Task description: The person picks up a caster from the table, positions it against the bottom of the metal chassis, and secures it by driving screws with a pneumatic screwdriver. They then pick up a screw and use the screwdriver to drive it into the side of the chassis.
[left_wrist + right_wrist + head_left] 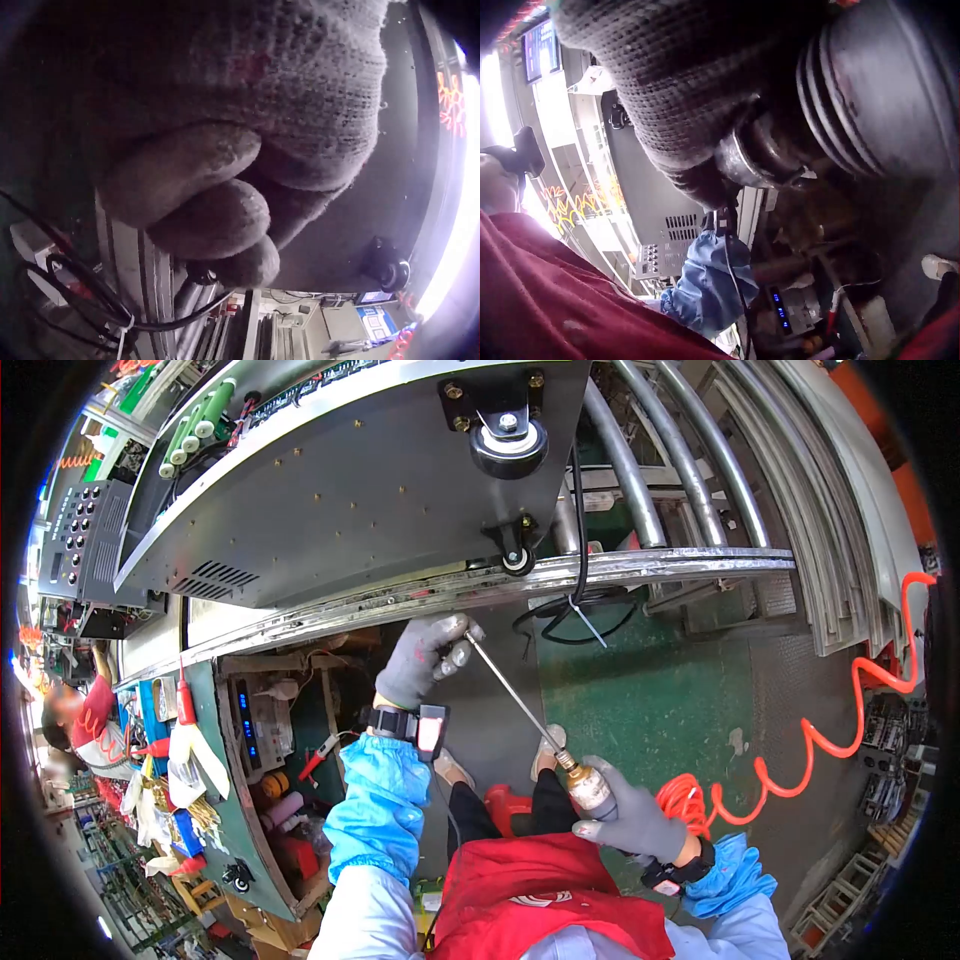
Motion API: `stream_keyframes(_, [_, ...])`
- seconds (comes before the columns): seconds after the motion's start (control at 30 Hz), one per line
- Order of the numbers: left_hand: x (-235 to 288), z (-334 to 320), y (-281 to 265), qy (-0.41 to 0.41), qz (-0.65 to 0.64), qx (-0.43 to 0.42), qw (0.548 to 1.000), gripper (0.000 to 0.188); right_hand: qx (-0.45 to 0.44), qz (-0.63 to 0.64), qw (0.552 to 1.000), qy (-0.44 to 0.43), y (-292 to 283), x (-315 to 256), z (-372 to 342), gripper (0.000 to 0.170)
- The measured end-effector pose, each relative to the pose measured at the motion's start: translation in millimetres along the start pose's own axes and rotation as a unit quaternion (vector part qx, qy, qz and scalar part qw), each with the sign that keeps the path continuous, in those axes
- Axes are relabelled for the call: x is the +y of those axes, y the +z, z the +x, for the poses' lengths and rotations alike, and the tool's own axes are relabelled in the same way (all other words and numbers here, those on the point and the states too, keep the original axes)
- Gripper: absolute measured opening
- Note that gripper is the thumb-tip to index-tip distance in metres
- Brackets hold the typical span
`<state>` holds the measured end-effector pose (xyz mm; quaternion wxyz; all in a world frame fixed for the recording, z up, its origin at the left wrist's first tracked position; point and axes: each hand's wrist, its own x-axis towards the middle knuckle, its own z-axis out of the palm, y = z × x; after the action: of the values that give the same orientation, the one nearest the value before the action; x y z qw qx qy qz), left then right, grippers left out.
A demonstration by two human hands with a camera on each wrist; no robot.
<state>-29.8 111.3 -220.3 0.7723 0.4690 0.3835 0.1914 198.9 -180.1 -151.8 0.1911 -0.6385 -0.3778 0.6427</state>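
Observation:
My right hand (640, 818), in a grey knit glove, grips the body of an air screwdriver (589, 788). Its long thin bit (515, 697) slants up and left to my left hand (415, 665), also gloved in grey. The thumb and curled fingers of that hand pinch around the bit's tip, which they partly cover; whether they also hold a small part I cannot tell. In the left wrist view the curled fingers (214, 217) fill the middle. The right wrist view has the screwdriver's ribbed body (877, 90) close up. Above the hands lies a dark metal cabinet (350, 500).
The cabinet, with casters (509, 448), rests on a metal-edged roller conveyor (660, 563). A black cable (590, 600) hangs in a coil from it. An orange coiled hose (810, 740) runs along the right. Shelves (262, 750) with equipment stand at the left; another person (95, 710) is beyond.

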Motion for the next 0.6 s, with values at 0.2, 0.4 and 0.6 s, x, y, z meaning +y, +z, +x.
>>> stream_keyframes(0.2, [-1.0,5.2,-30.5,0.010,0.003,-0.130,0.991,0.043,-0.147,0.278,0.947,0.060,-16.5,0.6,-1.1,0.093])
stream_keyframes(0.4, [-14.0,6.7,-18.0,0.027,-0.188,-0.080,0.979,0.039,-0.148,0.346,0.923,0.083,-1.6,-14.1,4.2,0.096])
stream_keyframes(0.6, [-15.1,4.1,-27.1,-0.008,-0.148,-0.024,0.989,0.037,0.004,0.075,0.996,-0.054,17.6,-0.9,18.3,0.096])
